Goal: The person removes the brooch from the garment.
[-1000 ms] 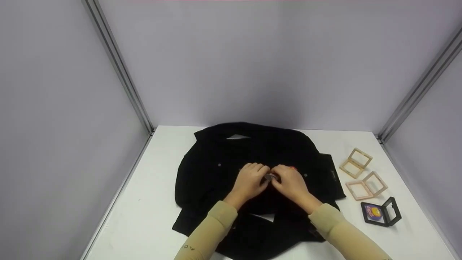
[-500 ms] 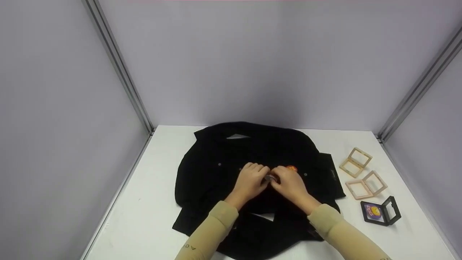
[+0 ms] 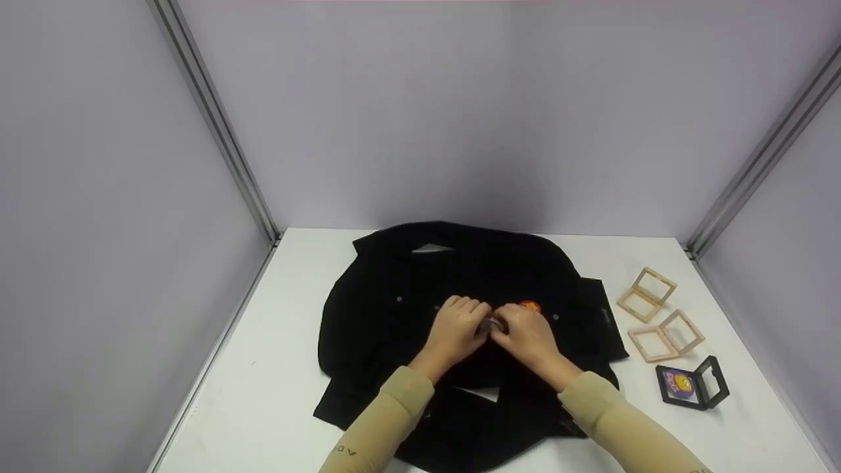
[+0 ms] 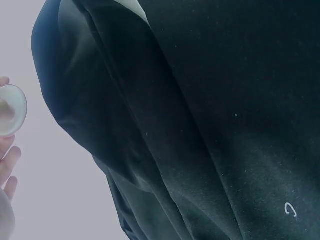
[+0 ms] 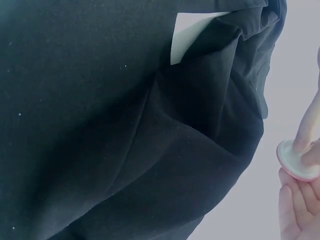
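In the head view, both hands meet over the middle of a black jacket (image 3: 374,328) laid out on the white table. Between them is a small round badge (image 3: 492,322), its pale back and reddish rim showing in the right wrist view (image 5: 286,156). My left hand (image 3: 454,330) pinches it from the left, my right hand (image 3: 529,332) from the right, thumbs on the near side. An orange-red round badge (image 3: 531,306) lies on the jacket just beyond the right hand. The front of the held badge is hidden.
Along the table's right side stand three open frame cases: a yellowish one (image 3: 638,305), a pink one (image 3: 652,345) and a black one (image 3: 683,398). The black case contains a purple badge with a yellow figure (image 3: 684,384). Grey walls (image 3: 420,118) surround the table (image 3: 263,394).
The right hand has shifted slightly, uncovering more of the orange-red badge beyond it. Both hands still hold the small round badge in nearly the same place.
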Demonstrator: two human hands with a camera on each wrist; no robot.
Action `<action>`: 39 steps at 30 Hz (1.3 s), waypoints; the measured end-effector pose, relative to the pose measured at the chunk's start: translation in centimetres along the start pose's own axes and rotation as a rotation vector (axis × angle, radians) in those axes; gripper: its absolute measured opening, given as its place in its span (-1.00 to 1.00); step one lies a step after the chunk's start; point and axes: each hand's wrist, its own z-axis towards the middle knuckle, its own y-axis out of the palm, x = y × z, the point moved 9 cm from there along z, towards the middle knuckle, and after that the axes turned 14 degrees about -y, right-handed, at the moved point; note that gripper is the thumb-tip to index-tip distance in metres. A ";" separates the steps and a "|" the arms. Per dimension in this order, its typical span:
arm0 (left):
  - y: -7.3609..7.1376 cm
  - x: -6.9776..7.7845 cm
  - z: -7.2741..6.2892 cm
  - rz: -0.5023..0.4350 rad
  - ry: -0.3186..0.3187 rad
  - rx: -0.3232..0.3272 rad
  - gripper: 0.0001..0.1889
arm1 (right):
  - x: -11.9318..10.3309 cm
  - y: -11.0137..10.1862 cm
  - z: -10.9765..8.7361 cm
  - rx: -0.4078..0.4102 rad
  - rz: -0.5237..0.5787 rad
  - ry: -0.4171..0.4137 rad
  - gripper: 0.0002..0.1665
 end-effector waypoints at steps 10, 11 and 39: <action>0.2 0.1 -0.1 -0.003 0.011 -0.001 -0.80 | -0.3 0.1 -0.2 0.047 -0.074 -0.046 -0.70; 0.3 0.1 -0.1 -0.004 0.010 -0.006 -0.80 | -0.3 0.1 -0.2 0.049 -0.078 -0.046 -0.70; 1.2 -0.1 -0.6 0.041 0.022 -0.031 -0.79 | 0.5 1.0 -0.6 0.022 -0.039 0.058 -0.78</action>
